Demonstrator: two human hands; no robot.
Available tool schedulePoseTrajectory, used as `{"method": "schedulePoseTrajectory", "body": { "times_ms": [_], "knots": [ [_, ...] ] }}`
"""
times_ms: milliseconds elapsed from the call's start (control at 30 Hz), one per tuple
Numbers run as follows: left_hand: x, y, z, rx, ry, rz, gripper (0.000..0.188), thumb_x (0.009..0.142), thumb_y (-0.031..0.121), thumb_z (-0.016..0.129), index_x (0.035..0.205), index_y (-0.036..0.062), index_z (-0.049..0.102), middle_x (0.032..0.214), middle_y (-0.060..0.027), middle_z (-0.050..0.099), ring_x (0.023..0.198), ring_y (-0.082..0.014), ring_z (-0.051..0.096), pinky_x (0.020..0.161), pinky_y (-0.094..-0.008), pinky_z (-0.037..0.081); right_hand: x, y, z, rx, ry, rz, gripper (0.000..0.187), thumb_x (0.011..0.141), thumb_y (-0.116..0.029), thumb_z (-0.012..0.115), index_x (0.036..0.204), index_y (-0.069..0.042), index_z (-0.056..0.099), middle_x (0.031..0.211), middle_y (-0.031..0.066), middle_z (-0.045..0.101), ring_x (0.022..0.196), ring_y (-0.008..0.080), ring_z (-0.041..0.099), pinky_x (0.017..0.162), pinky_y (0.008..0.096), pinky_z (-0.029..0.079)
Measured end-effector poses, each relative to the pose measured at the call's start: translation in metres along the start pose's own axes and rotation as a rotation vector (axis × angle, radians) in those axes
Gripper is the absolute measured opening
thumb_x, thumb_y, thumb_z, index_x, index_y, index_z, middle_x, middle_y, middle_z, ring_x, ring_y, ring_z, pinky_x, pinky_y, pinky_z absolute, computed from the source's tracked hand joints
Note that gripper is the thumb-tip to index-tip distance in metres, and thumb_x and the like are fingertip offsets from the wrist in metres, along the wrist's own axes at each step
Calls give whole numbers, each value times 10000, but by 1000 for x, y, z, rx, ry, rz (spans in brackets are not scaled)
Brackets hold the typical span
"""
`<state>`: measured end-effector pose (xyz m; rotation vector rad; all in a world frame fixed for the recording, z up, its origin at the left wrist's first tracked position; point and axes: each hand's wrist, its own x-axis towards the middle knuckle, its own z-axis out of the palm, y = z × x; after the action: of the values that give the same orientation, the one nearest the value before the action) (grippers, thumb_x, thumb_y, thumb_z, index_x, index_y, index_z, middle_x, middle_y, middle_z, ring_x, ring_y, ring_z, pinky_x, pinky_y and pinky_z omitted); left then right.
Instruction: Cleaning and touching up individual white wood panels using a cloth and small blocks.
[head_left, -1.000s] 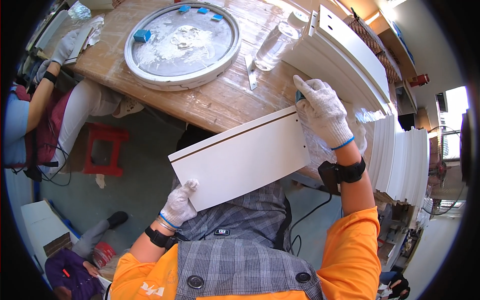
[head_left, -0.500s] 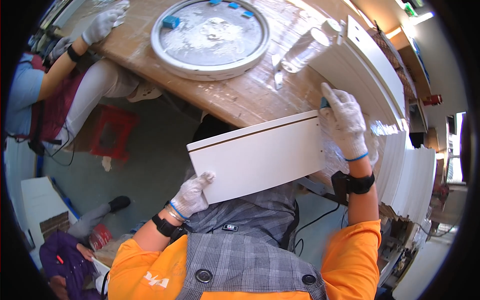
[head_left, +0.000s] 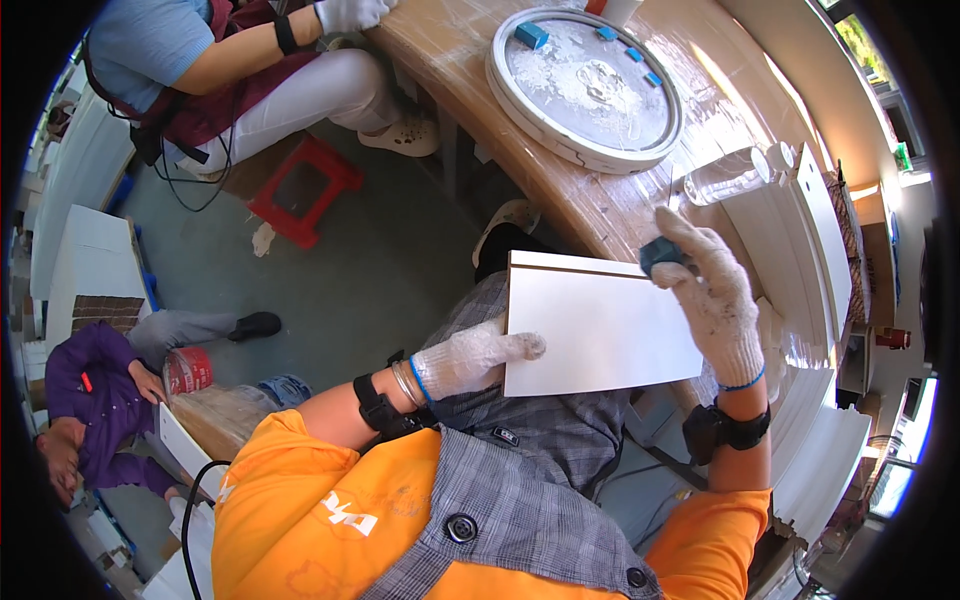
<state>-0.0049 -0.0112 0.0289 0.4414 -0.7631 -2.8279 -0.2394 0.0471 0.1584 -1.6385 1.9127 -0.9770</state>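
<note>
My left hand point(head_left: 475, 357), in a white knit glove, grips the left end of a white board point(head_left: 595, 335), with its thumb lying on the top face. The board has a dark groove along its far edge and rests partly over my lap. Its right end reaches the table edge. Above that end, my gloved right hand point(head_left: 712, 295) pinches a dark blue block point(head_left: 660, 254) between thumb and fingers, with the index finger raised. The board's underside and the fingers beneath it are hidden.
On the table point(head_left: 455, 55) stands a round grey tray point(head_left: 590, 155) holding white paste and several blue blocks point(head_left: 531, 36). A clear bottle point(head_left: 728, 176) lies near stacked white boards point(head_left: 800, 250). A co-worker point(head_left: 220, 70) sits far left near a red stool point(head_left: 305, 190); another point(head_left: 110, 400) works lower left.
The view has swung, shifting the surroundings. My right hand has turned, so the blue block shows more fully. My left hand still holds the board, its thumb now farther over the face.
</note>
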Motion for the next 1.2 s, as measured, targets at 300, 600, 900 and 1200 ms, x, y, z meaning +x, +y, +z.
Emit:
{"method": "schedulePoseTrajectory", "body": {
  "times_ms": [300,600,900,1200],
  "knots": [
    [-14,33,42,546,-102,-36,687,907,306,595,1420,-13,268,1355,-157,457,1248,-228,435,1064,-318,314,34,-20,30,1302,-323,362,444,942,-241,529,1242,80,469,1038,177,600,807,176,569,681,303,534],
    [-16,42,61,707,-62,-39,635,913,365,566,1372,-22,359,1260,-181,533,1151,-233,512,996,-318,383,48,-46,31,315,-141,-13,345,889,-28,536,1229,-49,590,1109,94,615,977,165,594,841,285,499],
    [-15,40,59,679,-89,-9,608,905,376,571,1335,-19,402,1172,-152,583,1053,-198,556,922,-302,437,52,-49,41,-107,-220,-558,488,759,91,590,1223,-59,588,1075,152,615,923,285,601,814,346,487],
    [-15,37,56,735,-73,-37,612,905,375,565,1344,-13,388,1175,-147,580,1037,-196,564,920,-307,434,48,-52,43,-170,-155,-655,519,735,98,604,1231,-53,572,1076,181,607,897,343,598,785,377,490]
  ]
}}
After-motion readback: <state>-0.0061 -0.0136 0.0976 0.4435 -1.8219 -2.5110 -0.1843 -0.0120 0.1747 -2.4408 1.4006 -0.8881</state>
